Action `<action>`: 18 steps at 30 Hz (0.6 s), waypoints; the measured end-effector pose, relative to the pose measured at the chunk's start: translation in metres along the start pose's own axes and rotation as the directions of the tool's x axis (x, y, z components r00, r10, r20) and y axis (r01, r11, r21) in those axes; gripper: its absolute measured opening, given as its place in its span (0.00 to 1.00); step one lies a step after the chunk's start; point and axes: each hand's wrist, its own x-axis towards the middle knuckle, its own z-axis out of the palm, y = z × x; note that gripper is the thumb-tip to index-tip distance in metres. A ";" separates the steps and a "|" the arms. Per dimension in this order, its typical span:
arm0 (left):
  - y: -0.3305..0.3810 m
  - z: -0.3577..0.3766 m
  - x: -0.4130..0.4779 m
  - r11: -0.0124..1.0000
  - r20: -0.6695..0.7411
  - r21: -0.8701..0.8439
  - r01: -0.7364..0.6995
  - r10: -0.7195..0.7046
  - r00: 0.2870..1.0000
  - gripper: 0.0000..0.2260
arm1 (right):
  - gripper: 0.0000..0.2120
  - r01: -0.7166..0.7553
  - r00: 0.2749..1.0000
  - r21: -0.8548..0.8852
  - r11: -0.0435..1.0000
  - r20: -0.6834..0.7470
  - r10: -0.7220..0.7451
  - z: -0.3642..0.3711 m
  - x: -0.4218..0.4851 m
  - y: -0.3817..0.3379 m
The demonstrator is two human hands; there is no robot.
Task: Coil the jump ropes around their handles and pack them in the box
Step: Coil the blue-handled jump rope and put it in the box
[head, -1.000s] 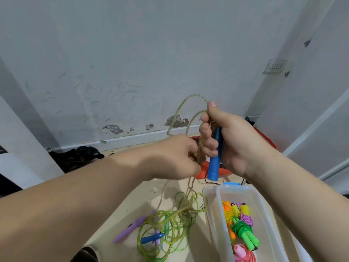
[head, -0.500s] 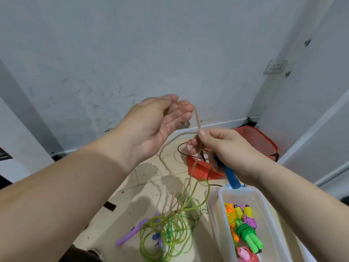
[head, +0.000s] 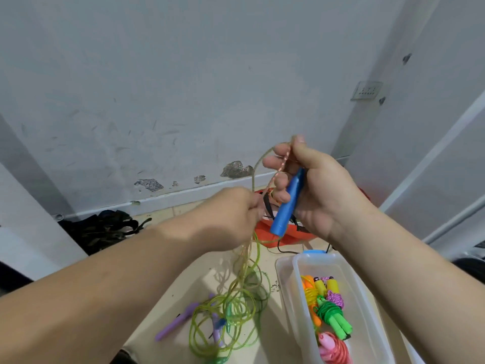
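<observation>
Right hand (head: 322, 190) has its grip clenched on the blue handle (head: 287, 206), jump rope (head: 282, 165) looped over its fingers. Left hand (head: 231, 216) grip is clenched round the strands. The rest dangles into a loose pile on the floor, right beside the clear box (head: 351, 290).

Blue handle (head: 287, 204), seemingly pink-striped rope (head: 282, 168), clear box (head: 338, 261).

Beige tiled floor (head: 207, 279): tangled green translucent rope (head: 236, 306) at six o'clock, clear plastic box (head: 295, 285) at five, black cloth heap (head: 105, 229) at nine.
</observation>
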 end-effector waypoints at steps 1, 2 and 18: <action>0.002 -0.002 0.001 0.984 -0.035 -0.175 0.040 -0.047 0.998 0.12 | 0.17 -0.013 1.000 -0.055 0.998 -0.017 0.012 -0.003 0.000 0.001; 0.006 -0.006 0.001 0.919 -0.071 -0.387 0.073 -0.109 0.992 0.12 | 0.17 -0.024 0.999 -0.148 0.989 -0.028 0.020 -0.008 0.000 0.003; 0.011 -0.039 -0.002 0.218 -0.053 -0.976 -0.009 -0.194 0.979 0.15 | 0.05 0.062 0.994 -0.486 0.871 -0.051 -0.100 -0.006 -0.009 0.019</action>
